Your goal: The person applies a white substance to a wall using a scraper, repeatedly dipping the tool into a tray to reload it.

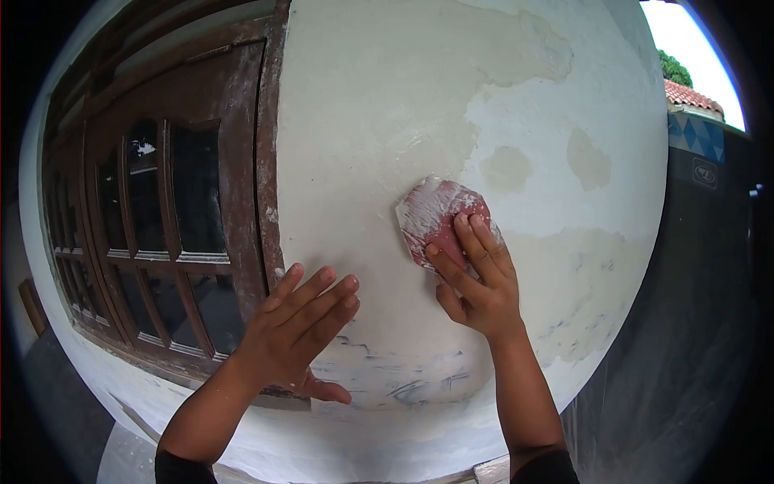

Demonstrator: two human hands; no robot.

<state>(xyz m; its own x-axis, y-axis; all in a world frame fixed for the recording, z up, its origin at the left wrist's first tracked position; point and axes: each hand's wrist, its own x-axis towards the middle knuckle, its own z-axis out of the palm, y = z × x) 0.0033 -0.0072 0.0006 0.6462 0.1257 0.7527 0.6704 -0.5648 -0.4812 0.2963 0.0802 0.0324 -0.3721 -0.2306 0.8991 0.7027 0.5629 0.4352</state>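
Note:
My right hand point(481, 294) grips a pinkish-red putty spreader point(468, 206), a flat piece smeared with white putty over its upper left part. Its fingers press on the face of the spreader, which lies close against the wall point(363, 121). Lower down and to the left, my left hand point(294, 335) is open, fingers stretched out and thumb apart, holding nothing. It overlaps the wall beside the lower corner of the window frame. Around the spreader the wall shows damp beige filler, with paler and bluish patches.
At left stands a brown wooden window point(161, 202) with dark panes and putty-marked frame. A dark panel with a blue-and-white patterned label point(697, 137) stands on the right. Beyond the wall edge appear a tiled roof point(691, 95) and a tree point(675, 69).

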